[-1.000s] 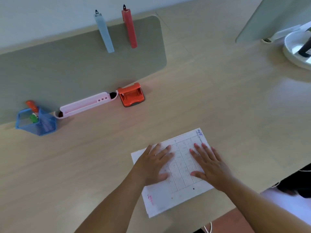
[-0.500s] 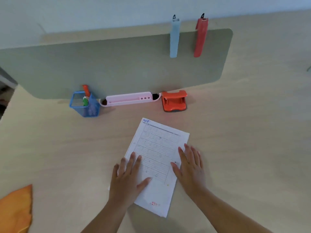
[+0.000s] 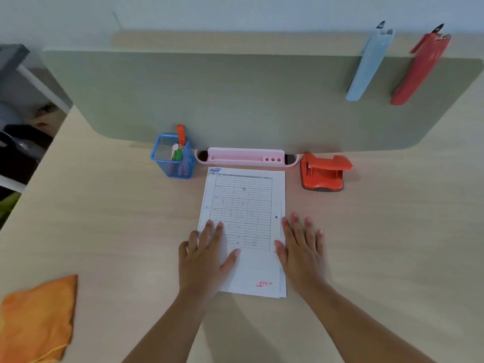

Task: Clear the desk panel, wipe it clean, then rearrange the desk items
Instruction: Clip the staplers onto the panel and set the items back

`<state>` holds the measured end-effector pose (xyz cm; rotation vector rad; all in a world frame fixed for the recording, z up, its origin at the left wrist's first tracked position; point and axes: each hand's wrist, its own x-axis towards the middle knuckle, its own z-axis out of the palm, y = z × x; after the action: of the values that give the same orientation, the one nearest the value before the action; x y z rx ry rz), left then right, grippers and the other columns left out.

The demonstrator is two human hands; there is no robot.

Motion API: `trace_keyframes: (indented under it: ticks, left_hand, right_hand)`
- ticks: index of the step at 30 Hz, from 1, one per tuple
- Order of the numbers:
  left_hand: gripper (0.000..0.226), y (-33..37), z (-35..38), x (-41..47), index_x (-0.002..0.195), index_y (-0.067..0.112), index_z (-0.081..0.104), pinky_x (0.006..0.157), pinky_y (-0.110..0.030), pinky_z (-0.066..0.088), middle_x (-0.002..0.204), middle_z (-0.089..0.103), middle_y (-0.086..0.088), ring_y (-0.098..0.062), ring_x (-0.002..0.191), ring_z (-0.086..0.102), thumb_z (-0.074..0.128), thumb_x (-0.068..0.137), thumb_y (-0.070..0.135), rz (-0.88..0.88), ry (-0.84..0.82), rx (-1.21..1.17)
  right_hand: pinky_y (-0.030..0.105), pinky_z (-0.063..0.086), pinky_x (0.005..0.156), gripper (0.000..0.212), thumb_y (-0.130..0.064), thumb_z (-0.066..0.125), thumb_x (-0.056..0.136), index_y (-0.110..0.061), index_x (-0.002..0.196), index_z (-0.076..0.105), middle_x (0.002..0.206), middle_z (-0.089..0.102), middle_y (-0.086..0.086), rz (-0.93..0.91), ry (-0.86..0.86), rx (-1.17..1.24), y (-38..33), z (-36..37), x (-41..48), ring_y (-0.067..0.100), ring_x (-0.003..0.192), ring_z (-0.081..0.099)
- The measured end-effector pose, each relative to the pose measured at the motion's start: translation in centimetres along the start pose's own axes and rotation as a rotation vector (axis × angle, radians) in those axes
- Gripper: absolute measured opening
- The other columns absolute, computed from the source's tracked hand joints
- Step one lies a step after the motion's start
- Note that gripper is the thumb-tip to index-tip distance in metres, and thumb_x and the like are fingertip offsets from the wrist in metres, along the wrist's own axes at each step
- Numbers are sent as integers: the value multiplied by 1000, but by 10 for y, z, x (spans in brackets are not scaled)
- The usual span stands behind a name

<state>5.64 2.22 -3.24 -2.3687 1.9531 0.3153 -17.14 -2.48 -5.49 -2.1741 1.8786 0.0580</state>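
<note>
Since the earlier frame your paper [image 3: 243,205] has turned square and slid up to lie just before the pink tray [image 3: 243,156] on the bench [image 3: 392,231]. Judged light, limp and slippery; steer it by flat pressure or lift at an edge. Your left hand [image 3: 203,254] lies spread flat on its lower left; your right hand [image 3: 301,247] lies flat, fingers straight, along its right edge.

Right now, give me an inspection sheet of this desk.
Surface: pale wooden desk, unstained.
Job's things: grey-green desk panel, light-blue clip and red clip on its top edge; blue mesh pen holder, pink plastic tray, orange hole punch along its foot; white printed sheet before them; orange cloth front left.
Clutter: nothing seen.
Grips: left hand flat on the sheet; right hand flat at its right edge.
Cables: nothing seen.
Surroundings: pale wall behind; unclear shapes left.
</note>
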Motion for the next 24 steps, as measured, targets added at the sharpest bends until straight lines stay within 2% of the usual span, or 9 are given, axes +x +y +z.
trace_keyframes:
  ticks: [2,9,12,15,18,20,24]
  left_hand:
    - [71,-1,-1,6,148,35,24,106,-43,30,158,24,9,-24,137,30,28,89,72,3,0,-2]
    - [68,-4,-3,19,148,34,29,101,-43,35,154,33,7,-25,131,37,23,91,71,45,11,20]
    - [71,-7,-7,20,149,31,29,103,-41,35,154,31,3,-24,129,38,19,91,69,83,16,-5]
    - [75,-17,-8,7,153,24,20,111,-40,32,159,21,-3,-23,137,30,20,92,69,41,46,-115]
    - [76,-34,3,-20,155,17,15,117,-42,28,162,17,-5,-24,145,23,16,96,64,32,38,-157]
    - [73,-46,10,-41,153,12,22,118,-44,27,160,24,-6,-25,145,26,12,98,58,37,36,-145]
    - [61,-64,21,-86,147,9,39,114,-51,29,155,35,-8,-31,142,33,25,96,40,-10,57,-103]
  right_hand:
    - [49,7,120,63,-53,8,97,-27,154,10,162,7,-2,23,1,3,-2,-2,4,28,149,5]
    - [48,3,120,66,-56,0,93,-32,154,9,163,3,-4,98,-7,24,-8,-6,12,27,150,1]
    - [45,-6,120,75,-63,-9,86,-32,154,-1,162,-9,-6,84,-49,39,-4,-11,13,24,149,-12]
    - [40,-10,119,83,-70,-6,82,-30,155,-3,162,-10,-8,99,-50,130,2,-19,6,20,148,-15]
    - [41,-1,122,81,-65,-2,84,-27,155,7,163,-2,-7,201,-24,178,14,-19,-22,19,149,-8]
    - [43,5,121,74,-59,5,89,-26,154,17,163,7,-5,240,13,126,20,-13,-53,22,150,0]
    - [46,16,117,65,-52,21,93,-22,151,32,159,24,1,240,35,61,24,3,-114,27,147,20]
